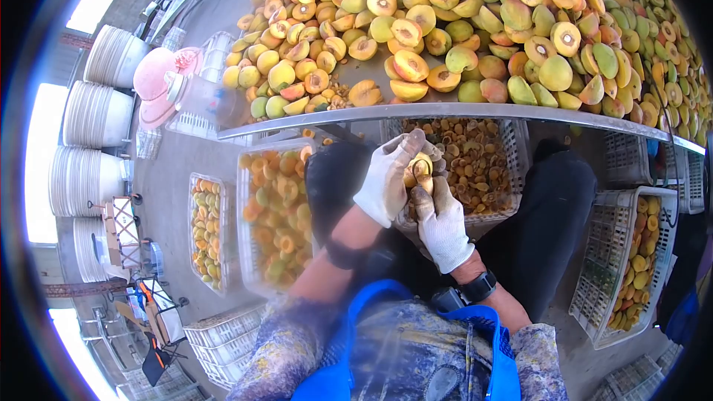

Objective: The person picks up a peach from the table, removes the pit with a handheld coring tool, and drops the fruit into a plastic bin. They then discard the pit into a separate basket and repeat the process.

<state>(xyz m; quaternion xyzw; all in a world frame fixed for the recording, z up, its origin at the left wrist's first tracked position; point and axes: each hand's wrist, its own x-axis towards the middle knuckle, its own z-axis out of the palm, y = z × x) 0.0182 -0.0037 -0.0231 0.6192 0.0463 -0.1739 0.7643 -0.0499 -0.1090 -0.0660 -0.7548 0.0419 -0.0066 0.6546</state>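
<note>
From my remote station I see the fruit piece (420, 170) above the crate (517, 154), left grip (388, 178) and right grip (445, 226) both closed on it, and judge it light, soft and juice-slick, best held gently by its outer skin.

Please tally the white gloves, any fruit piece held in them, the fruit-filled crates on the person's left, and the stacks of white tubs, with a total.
White gloves: 2
Held fruit piece: 1
Fruit-filled crates at left: 2
White tub stacks: 4
Total: 9
</note>
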